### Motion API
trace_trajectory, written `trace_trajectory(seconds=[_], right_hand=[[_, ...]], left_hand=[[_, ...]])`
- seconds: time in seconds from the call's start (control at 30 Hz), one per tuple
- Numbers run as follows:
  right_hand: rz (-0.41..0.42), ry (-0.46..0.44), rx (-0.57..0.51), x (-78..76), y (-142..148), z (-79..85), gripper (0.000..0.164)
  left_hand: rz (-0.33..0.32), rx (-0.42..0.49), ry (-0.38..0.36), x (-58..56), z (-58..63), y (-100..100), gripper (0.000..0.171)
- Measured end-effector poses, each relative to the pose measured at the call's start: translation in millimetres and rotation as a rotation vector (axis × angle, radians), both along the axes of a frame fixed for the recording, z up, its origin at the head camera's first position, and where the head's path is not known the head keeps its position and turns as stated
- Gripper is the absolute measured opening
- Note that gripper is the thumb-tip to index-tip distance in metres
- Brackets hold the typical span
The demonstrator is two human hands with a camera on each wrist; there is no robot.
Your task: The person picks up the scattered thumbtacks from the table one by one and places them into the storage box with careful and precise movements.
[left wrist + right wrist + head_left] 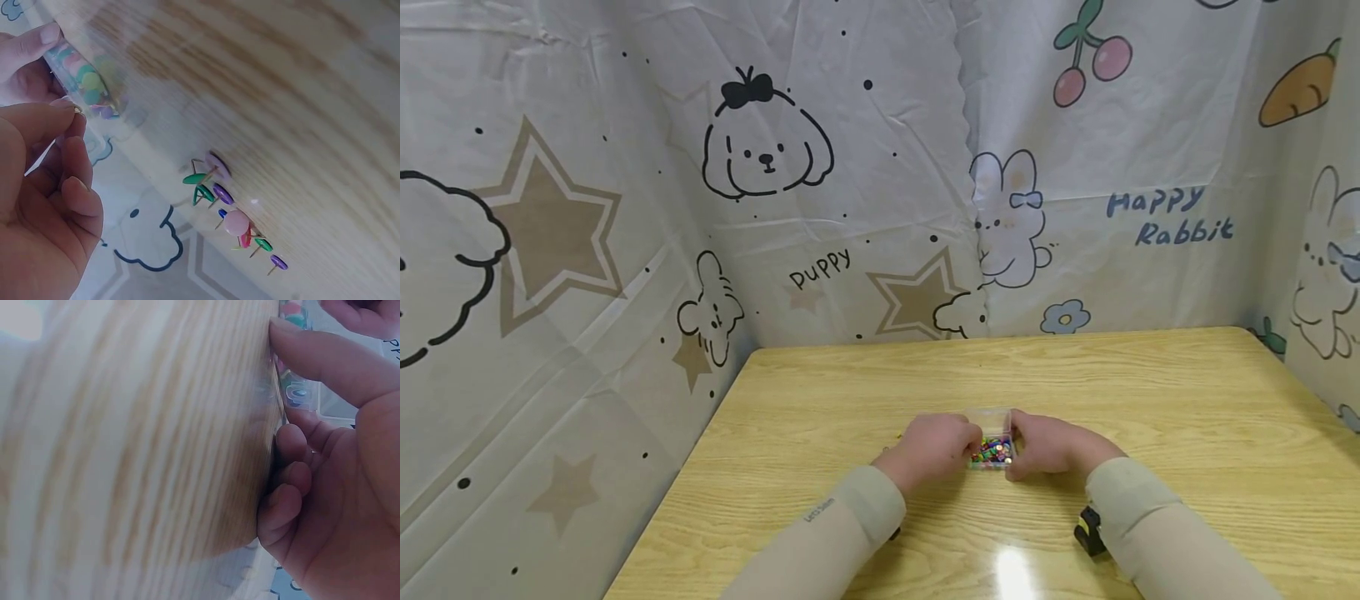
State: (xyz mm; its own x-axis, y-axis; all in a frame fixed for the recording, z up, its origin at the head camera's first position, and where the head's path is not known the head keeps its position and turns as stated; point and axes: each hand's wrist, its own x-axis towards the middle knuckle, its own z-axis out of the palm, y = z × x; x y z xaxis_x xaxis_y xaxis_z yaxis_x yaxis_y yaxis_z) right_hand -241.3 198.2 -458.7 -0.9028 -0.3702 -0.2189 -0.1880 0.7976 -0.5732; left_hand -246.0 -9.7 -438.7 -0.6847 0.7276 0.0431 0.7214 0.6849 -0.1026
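Note:
A small clear plastic box (989,467) stands on the table with its clear lid (988,419) raised at the back. Inside lie many colourful thumbtacks (992,451), metallic and pastel. My right hand (1049,443) holds the box's right side, thumb at the front and fingers behind. Over the left part of the box, my left hand (931,450) pinches a thumbtack (77,110) between thumb and forefinger; only a small gold glint of it shows. Beside the left hand, several loose thumbtacks (236,223) in green, purple, pink and blue lie on the table in a rough row.
The wood-grain table (820,383) spreads around both hands. A printed white curtain (887,167) hangs behind and along the sides. Dark wrist devices (1090,532) show under the sleeves.

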Motion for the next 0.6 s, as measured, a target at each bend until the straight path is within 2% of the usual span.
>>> trace_trajectory(seconds=[0.33, 0.6], right_hand=[[0.017, 0.000, -0.009, 0.1, 0.2, -0.8, 0.050], [0.009, 0.002, 0.002, -0.1, -0.8, -0.2, 0.052]], left_hand=[[-0.008, -0.006, 0.022, 0.9, -3.9, 2.7, 0.014], [0.030, -0.025, 0.002, -0.3, -4.5, 1.8, 0.006]])
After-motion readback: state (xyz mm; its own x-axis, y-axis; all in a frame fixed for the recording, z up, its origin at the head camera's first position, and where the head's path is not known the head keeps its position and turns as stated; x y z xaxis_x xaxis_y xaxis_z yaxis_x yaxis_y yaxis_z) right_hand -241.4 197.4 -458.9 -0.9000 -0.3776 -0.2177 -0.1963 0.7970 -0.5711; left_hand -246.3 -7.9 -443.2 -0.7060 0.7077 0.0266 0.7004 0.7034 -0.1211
